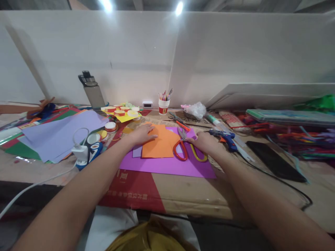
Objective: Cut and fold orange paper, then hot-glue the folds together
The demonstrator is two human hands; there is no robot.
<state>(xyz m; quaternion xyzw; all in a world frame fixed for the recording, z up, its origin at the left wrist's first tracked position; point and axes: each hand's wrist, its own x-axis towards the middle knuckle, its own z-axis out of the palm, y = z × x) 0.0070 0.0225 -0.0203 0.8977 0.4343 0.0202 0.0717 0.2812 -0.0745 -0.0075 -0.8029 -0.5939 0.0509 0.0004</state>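
My left hand lies with fingers spread on the left part of an orange paper sheet. Under it are a lilac sheet and a larger purple sheet. To the right, scissors with one red and one yellow handle lie across the papers, their blades pointing away from me. My right hand is at the scissors' right side, its thumb on them near the pivot and its other fingers curled, partly hidden.
Paper sheets, a white plug and yellow card with paper rings are left. A bottle and a cup of pencils stand behind. A blue glue gun and black phone-like slab lie right.
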